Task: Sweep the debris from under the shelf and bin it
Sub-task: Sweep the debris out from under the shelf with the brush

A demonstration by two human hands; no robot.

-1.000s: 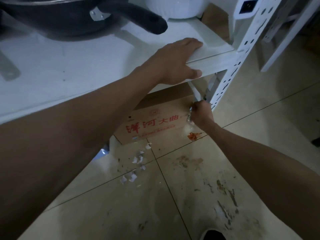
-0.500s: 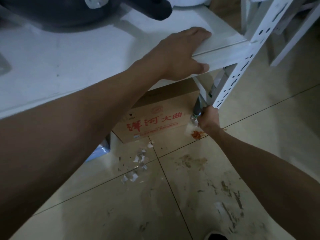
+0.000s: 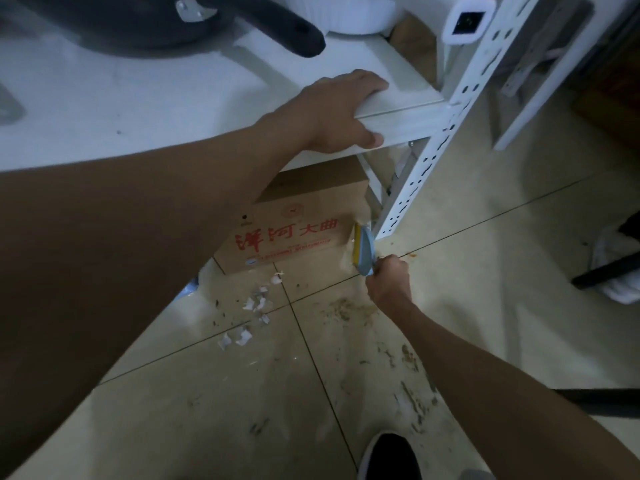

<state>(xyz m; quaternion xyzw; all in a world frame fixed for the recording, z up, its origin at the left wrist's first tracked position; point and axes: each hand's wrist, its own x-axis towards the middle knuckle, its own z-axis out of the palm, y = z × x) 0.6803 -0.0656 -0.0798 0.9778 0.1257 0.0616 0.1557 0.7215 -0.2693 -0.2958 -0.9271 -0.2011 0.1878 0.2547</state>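
Observation:
My left hand (image 3: pixel 341 114) grips the front edge of the white shelf board (image 3: pixel 398 117), fingers on top and thumb on the edge. Low down, my right hand (image 3: pixel 389 280) holds a small blue brush with yellow bristles (image 3: pixel 363 249) by its handle, beside the foot of the perforated shelf post (image 3: pixel 408 202). The brush head touches the floor next to a cardboard box (image 3: pixel 298 223) with red lettering under the shelf. White paper scraps and dark crumbs (image 3: pixel 254 308) lie on the tiled floor in front of the box.
A black pan (image 3: pixel 166 22) with a long handle and a white bowl (image 3: pixel 349 12) sit on the shelf. Brown stains (image 3: pixel 349 308) mark the tiles. My dark shoe (image 3: pixel 391 457) is at the bottom edge. Black furniture legs (image 3: pixel 606 268) stand at right.
My right hand has drawn back from the post's foot toward me, bringing the blue and yellow brush out into view. My left hand keeps its hold on the shelf edge.

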